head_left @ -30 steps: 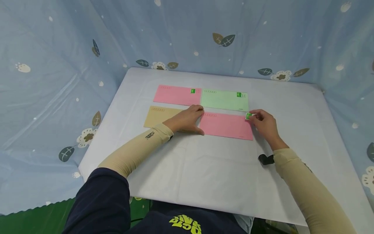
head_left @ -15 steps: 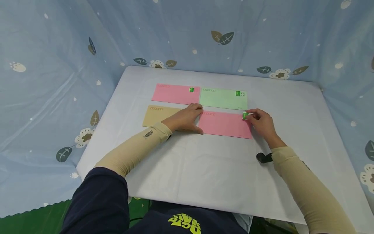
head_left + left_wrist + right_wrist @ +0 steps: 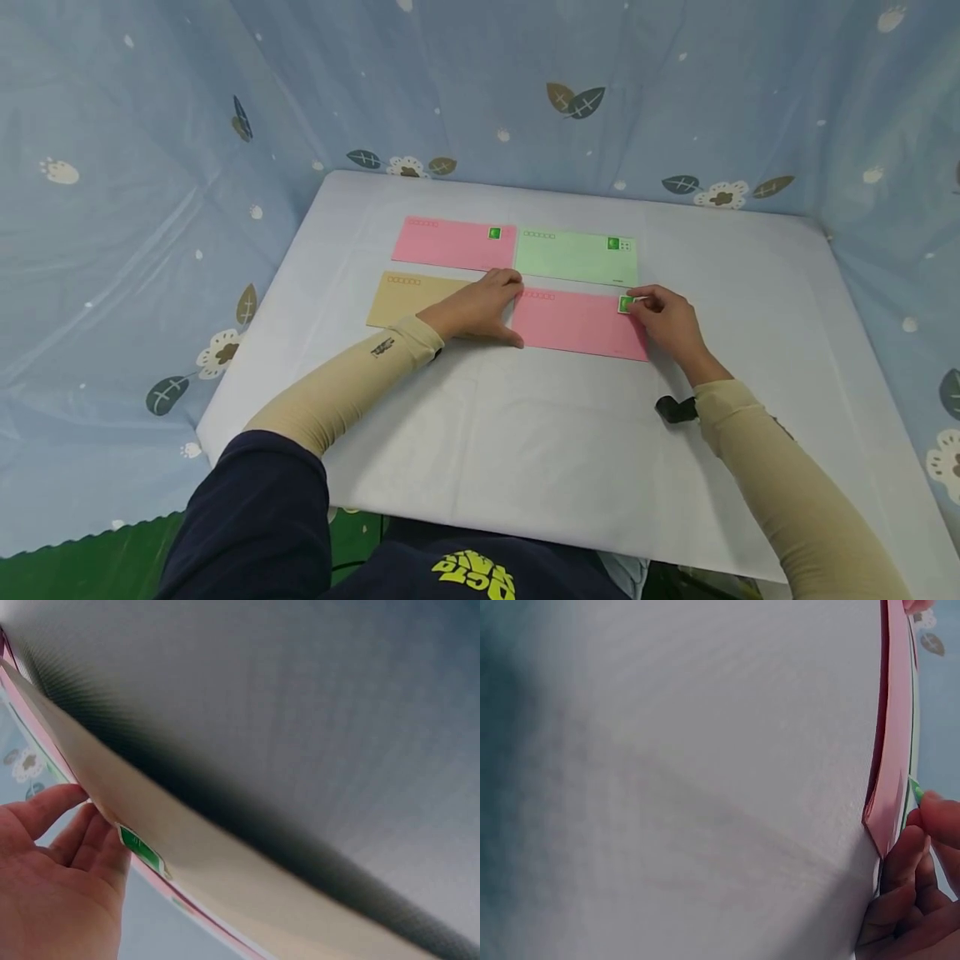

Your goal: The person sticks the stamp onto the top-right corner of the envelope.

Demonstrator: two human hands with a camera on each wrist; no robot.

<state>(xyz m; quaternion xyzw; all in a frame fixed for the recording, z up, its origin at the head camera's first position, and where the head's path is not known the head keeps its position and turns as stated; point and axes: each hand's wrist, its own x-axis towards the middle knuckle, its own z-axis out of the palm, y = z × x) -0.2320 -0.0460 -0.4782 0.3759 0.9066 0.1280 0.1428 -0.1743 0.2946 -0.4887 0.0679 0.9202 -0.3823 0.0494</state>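
A small green stamp (image 3: 626,305) is pinched between thumb and index finger of my right hand (image 3: 670,323), over the upper right corner of the front pink envelope (image 3: 573,325). In the right wrist view this stamp (image 3: 916,789) shows edge-on at the fingertips. My left hand (image 3: 480,307), its fingers extended, rests at that envelope's left end. Under the hand lies the right part of a tan envelope (image 3: 412,298). Hidden from the head view, a green stamp (image 3: 142,849) on the tan envelope appears beside the left hand's fingers in the left wrist view.
Behind lie another pink envelope (image 3: 450,245) and a light green envelope (image 3: 573,262), each bearing a green stamp at upper right. The white-covered table (image 3: 525,433) meets a blue patterned curtain (image 3: 465,83) at the back and sides.
My right hand has moved slightly left with the stamp, from the pink envelope's corner edge to further over its surface. The left hand stays in place.
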